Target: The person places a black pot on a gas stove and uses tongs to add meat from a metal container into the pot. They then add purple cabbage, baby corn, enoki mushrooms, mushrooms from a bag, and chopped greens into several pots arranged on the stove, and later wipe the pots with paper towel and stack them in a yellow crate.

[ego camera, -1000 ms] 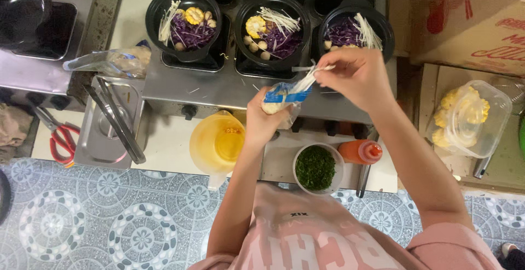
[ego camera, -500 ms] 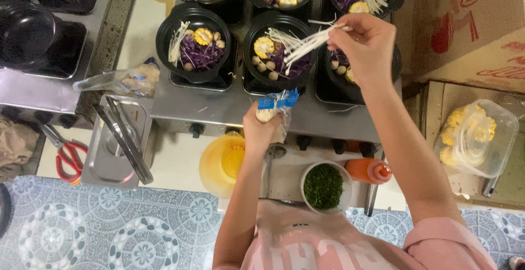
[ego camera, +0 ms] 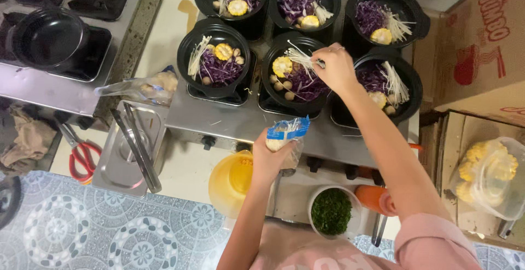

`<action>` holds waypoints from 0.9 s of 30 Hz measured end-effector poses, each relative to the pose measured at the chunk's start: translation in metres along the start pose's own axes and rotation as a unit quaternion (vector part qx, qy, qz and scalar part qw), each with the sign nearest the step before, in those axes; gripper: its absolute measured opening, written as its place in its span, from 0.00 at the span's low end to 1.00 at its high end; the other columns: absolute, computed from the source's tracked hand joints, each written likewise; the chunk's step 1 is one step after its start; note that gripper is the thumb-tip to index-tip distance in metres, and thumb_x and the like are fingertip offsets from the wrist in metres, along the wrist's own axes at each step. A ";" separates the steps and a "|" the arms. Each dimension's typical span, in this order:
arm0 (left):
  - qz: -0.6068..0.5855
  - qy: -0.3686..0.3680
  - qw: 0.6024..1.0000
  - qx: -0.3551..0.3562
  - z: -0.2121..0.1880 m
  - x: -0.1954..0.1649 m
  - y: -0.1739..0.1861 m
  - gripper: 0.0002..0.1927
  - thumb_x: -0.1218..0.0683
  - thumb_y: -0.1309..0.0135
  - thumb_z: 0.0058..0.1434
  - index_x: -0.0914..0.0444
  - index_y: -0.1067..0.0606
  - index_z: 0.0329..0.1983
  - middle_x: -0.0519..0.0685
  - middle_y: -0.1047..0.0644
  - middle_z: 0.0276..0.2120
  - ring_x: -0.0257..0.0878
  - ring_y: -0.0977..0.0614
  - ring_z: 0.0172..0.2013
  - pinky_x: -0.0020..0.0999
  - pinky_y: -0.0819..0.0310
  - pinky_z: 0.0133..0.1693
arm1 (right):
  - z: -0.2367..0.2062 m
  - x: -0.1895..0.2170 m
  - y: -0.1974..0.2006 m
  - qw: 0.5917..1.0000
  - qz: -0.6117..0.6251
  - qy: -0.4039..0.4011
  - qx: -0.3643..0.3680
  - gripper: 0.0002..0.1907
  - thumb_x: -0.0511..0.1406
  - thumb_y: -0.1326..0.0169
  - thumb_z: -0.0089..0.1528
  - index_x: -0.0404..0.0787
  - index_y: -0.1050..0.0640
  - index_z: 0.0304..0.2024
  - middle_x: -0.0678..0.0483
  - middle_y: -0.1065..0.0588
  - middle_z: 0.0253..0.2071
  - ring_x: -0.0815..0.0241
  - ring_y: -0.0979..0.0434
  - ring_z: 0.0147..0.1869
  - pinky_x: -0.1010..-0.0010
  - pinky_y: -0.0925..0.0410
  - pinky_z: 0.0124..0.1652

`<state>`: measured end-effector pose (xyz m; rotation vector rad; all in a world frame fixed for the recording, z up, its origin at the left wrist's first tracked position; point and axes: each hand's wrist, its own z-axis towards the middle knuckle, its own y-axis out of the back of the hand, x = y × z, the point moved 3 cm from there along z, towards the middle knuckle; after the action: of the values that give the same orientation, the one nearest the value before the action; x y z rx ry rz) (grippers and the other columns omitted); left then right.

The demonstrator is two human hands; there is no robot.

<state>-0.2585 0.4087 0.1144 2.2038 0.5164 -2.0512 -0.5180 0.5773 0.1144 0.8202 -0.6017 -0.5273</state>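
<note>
My left hand [ego camera: 272, 158] grips a blue and clear packet of enoki mushrooms [ego camera: 286, 133] above the front edge of the steel stove [ego camera: 229, 122]. My right hand [ego camera: 334, 69] is stretched over the middle front black pot [ego camera: 298, 73] and pinches a bunch of white enoki strands [ego camera: 302, 58] that lies across that pot's purple cabbage, corn and round balls. Several more black pots hold the same fillings, among them the left front pot [ego camera: 216, 58] and the right front pot [ego camera: 389, 87].
An empty black pot [ego camera: 46, 37] sits at the far left. A steel tray with tongs [ego camera: 131, 147] and red scissors [ego camera: 82, 158] lie below it. A yellow jug [ego camera: 232, 180], a bowl of chopped greens [ego camera: 331, 211], an orange bottle [ego camera: 374, 199] and a tub of corn [ego camera: 489, 174] are nearby.
My right hand carried the enoki strands from the packet out to the middle front pot and lowered them onto it. My left hand kept the packet near the stove's front edge.
</note>
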 end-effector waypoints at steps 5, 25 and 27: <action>-0.054 0.002 0.999 -0.002 0.000 0.004 -0.007 0.14 0.62 0.33 0.54 0.66 0.22 0.43 0.45 0.17 0.37 0.29 0.19 0.38 0.27 0.23 0.44 | -0.005 0.019 0.043 0.999 -0.014 0.037 -0.015 0.04 0.32 0.33 0.53 0.44 0.15 0.30 0.53 0.19 0.46 0.48 0.24 0.46 0.60 0.29 0.45; -0.004 -0.094 0.995 0.041 -0.041 0.000 -0.021 0.22 0.62 0.33 0.53 0.64 0.29 0.49 0.44 0.22 0.39 0.28 0.22 0.40 0.27 0.23 0.43 | -0.068 0.199 0.160 0.964 0.144 0.098 0.200 0.13 0.37 0.33 0.50 0.39 0.17 0.35 0.53 0.25 0.36 0.49 0.24 0.42 0.58 0.30 0.41; -0.013 -0.088 0.995 0.047 -0.043 0.001 -0.019 0.22 0.62 0.35 0.52 0.65 0.28 0.49 0.44 0.21 0.40 0.28 0.22 0.40 0.27 0.23 0.44 | -0.072 0.196 0.158 0.959 0.177 0.073 0.207 0.10 0.36 0.33 0.53 0.39 0.17 0.35 0.53 0.25 0.35 0.50 0.23 0.40 0.60 0.30 0.39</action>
<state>-0.2234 0.4394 0.1204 2.0470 0.4435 -2.2995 -0.2986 0.5790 0.2573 1.1064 -0.7155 -0.0066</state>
